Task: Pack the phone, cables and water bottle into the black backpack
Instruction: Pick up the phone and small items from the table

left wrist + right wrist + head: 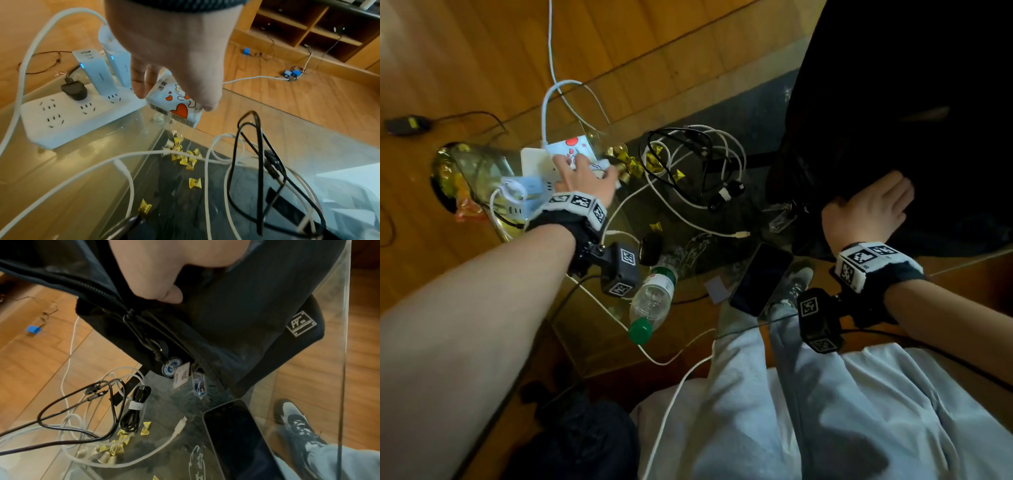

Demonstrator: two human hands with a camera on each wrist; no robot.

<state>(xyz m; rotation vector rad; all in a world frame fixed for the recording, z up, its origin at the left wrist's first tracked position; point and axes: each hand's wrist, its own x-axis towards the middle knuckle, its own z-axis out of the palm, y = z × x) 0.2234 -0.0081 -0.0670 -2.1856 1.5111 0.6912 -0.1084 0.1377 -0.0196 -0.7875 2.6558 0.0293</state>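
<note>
Black backpack (914,113) upright at far right of glass table (599,356), front pocket flap pinched between thumb and curled fingers of right hand (866,209); in right wrist view, thumb pressed onto dark fabric above zipper pull (128,315), key tags (180,374) hanging from it. Phone (760,279) flat, screen dark, at near edge of table just beside backpack base. Water bottle (652,298) on its side, green cap (639,330) pointing toward the person, near middle of table front. Cables (695,164), black and white, in loose tangled heap at table centre, between the two hands; one bundled black cable (135,408) with white tie at heap's right. Left hand (582,174) at far left, fingers curled round small tissue pack (174,104) printed with orange hearts, pack tilted, lifted off glass or not: cannot tell. White power strip (68,116) just beside it, carrying black plug (74,89) and white chargers (96,71). Yellow wrapped sweets (185,157) scattered below the glass top. Wooden floor (465,61) beneath; grey trouser leg (774,404) and shoe (296,418) visible through glass.
</note>
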